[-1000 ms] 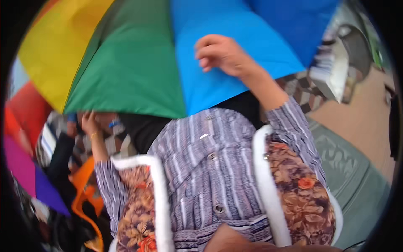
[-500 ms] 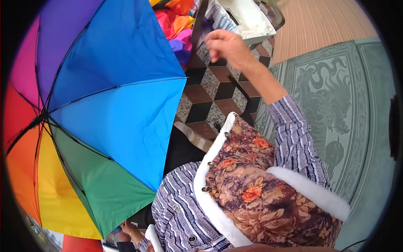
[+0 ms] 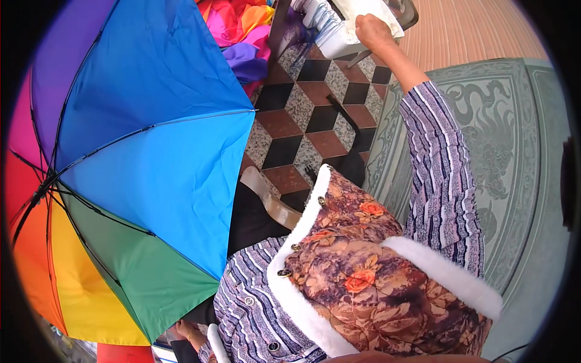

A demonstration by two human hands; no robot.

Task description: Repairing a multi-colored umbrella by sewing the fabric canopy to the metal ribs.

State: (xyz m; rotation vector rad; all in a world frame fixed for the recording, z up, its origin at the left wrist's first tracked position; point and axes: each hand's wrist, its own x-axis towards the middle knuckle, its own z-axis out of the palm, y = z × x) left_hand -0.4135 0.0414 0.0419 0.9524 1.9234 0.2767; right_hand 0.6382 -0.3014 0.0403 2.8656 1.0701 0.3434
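Observation:
A rainbow-coloured umbrella (image 3: 163, 181) stands open across the left, its dark ribs and shaft showing on the inner side. Low in the picture, beside the umbrella's green edge, is my left hand (image 3: 189, 331); its fingers are partly hidden, and whether it holds anything does not show. My right arm stretches far forward. At the end of it, my right hand (image 3: 373, 31) is closed with curled fingers at the near side of a white foam box (image 3: 345, 43). Anything inside those fingers is too small or hidden to make out.
A heap of bright coloured fabric (image 3: 245, 36) lies beyond the umbrella. Dark chair-like framing (image 3: 411, 15) surrounds the white box. A curved wooden piece (image 3: 272, 199) sits near my lap. Patterned tiles (image 3: 315, 109) cover the floor, and a carved green panel (image 3: 478, 139) stands at right.
My right hand has moved forward and right, from above the floor to the white box, and its fingers have curled in. The umbrella has shifted slightly left in view.

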